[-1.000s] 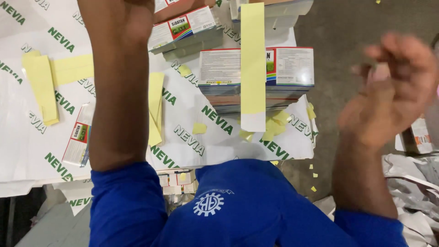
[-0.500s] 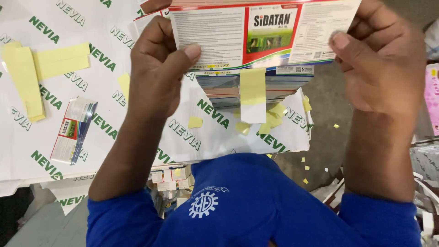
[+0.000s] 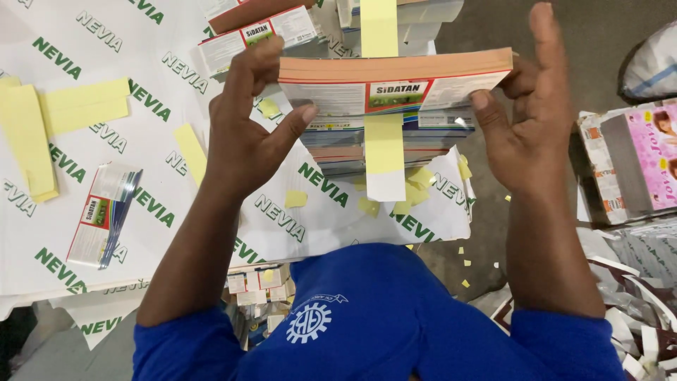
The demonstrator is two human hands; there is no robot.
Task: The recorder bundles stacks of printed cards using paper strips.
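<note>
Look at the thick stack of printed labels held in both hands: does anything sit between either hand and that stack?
Nothing visible does. The left hand and right hand grip the ends of the stack of printed labels directly, fingers on its front face.

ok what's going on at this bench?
A person in a blue shirt holds a thick stack of flat printed labels edge-up between both hands: left hand on one end, right hand on the other. It hangs above another label pile crossed by a yellow paper strip. More yellow strips and a small label bundle lie on the white printed paper sheet.
</note>
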